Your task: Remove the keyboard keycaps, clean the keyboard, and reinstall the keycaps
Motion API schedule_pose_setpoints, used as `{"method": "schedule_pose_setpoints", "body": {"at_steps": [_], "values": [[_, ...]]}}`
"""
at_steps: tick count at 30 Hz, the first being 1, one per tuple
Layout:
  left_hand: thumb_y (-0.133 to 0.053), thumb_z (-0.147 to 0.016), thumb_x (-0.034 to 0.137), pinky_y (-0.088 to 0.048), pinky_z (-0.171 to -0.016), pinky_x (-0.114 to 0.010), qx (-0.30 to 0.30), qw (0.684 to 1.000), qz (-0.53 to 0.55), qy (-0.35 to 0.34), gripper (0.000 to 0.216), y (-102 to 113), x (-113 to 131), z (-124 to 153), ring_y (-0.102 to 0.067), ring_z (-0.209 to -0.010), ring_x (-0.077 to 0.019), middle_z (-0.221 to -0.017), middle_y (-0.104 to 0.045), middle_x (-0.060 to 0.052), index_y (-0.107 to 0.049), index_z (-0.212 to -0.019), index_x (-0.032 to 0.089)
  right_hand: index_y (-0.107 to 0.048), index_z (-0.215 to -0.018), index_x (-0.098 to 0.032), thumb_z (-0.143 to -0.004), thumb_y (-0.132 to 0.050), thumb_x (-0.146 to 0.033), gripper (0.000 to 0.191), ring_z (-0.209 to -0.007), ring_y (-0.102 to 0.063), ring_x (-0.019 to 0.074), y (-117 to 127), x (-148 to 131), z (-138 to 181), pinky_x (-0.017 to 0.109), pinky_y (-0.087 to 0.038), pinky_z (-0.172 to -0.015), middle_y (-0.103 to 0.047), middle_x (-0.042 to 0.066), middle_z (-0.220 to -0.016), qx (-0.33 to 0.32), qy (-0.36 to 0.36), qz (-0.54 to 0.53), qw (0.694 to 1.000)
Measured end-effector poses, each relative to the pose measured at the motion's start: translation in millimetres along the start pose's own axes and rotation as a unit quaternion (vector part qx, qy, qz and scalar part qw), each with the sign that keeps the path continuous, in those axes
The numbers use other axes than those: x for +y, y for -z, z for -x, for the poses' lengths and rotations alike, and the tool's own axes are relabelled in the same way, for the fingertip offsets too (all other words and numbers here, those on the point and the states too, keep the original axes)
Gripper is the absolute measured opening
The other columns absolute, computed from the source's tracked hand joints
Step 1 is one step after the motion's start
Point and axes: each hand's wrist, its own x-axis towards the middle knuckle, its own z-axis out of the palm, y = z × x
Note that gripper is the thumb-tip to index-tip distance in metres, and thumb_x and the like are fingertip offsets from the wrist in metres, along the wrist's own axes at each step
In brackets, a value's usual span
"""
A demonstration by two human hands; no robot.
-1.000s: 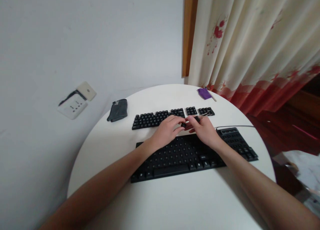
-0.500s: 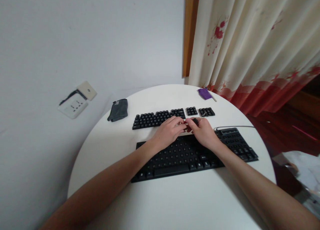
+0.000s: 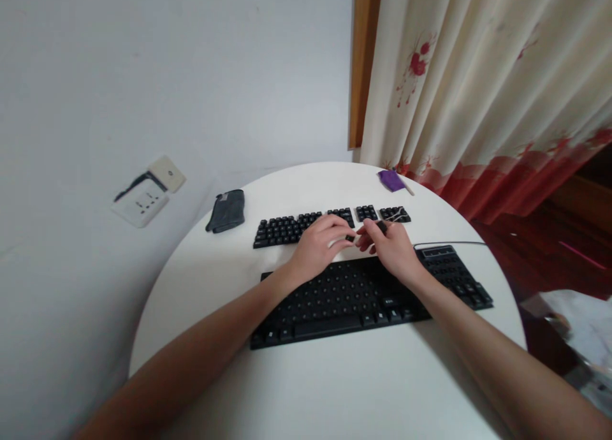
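Reaching in across the worktop's [image 3: 310, 382] left edge, the left forearm [image 3: 220, 335] slants inward to the left hand [image 3: 315, 249], which hovers palm down, wrist bent slightly, above the far edge of the black keyboard [image 3: 329, 300]. Its fingers [image 3: 337, 222] curl forward, nearly closed, and pinch a small black keycap [image 3: 350, 238] at their tips. From the worktop's right edge, the right forearm [image 3: 478, 338] angles in to the right hand [image 3: 396, 252], turned inward to face the left one. Its fingers are bent and closed around a black-handled wire tool [image 3: 381, 226], whose wire ends point toward the far right edge; its fingertips stop just beside the keycap. The keyboard lies in the middle of the worktop, many switches bare. Loose keycaps [image 3: 280, 229] sit in rows beyond it, toward the far edge. Near the far left edge rests a dark pouch [image 3: 227, 211]; by the far right edge, a purple item [image 3: 391, 180].
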Motion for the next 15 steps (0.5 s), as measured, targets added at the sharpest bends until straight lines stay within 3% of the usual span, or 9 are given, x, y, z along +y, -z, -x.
{"method": "schedule_pose_setpoints", "body": {"at_steps": [3, 7, 11, 15], "values": [[-0.071, -0.087, 0.025, -0.051, -0.090, -0.039, 0.021, 0.998, -0.005, 0.059, 0.011, 17.0, -5.9, -14.5, -0.064, -0.097, -0.0193, -0.100, -0.070, -0.005, -0.072, -0.098, 0.022, -0.069, -0.081, -0.012, -0.091, -0.051, -0.060, 0.052, -0.059, -0.066, 0.0168, 4.8, -1.9, -2.8, 0.025, -0.046, -0.051, -0.073, 0.011, -0.072, 0.043, 0.010, -0.018, 0.999], [-0.073, -0.085, 0.023, -0.051, -0.085, -0.035, -0.041, 0.993, -0.029, 0.106, 0.012, 28.9, -12.4, -33.1, -0.064, -0.088, -0.0175, -0.095, -0.072, -0.002, -0.072, -0.097, 0.021, -0.069, -0.083, -0.013, -0.091, -0.050, -0.061, 0.053, -0.061, -0.066, 0.0173, 12.6, -2.4, -6.8, 0.026, -0.046, -0.051, -0.074, 0.012, -0.075, 0.076, 0.018, -0.020, 0.997], [-0.073, -0.085, 0.026, -0.048, -0.090, -0.038, -0.104, 0.989, -0.079, 0.073, 0.009, 10.6, -21.6, -37.7, -0.061, -0.096, -0.0210, -0.098, -0.071, -0.004, -0.073, -0.093, 0.021, -0.068, -0.081, -0.013, -0.089, -0.051, -0.063, 0.053, -0.059, -0.066, 0.0177, 17.1, -0.3, -9.4, 0.026, -0.046, -0.050, -0.073, 0.012, -0.074, 0.106, 0.019, -0.025, 0.994], [-0.071, -0.087, 0.027, -0.047, -0.088, -0.038, -0.157, 0.980, -0.117, 0.045, 0.013, -10.8, -32.7, -25.6, -0.059, -0.095, -0.0223, -0.096, -0.069, -0.006, -0.072, -0.097, 0.019, -0.069, -0.080, -0.013, -0.089, -0.052, -0.064, 0.054, -0.060, -0.066, 0.0186, 18.7, -1.8, -9.2, 0.027, -0.046, -0.051, -0.073, 0.012, -0.073, 0.127, 0.031, -0.017, 0.991]]}}
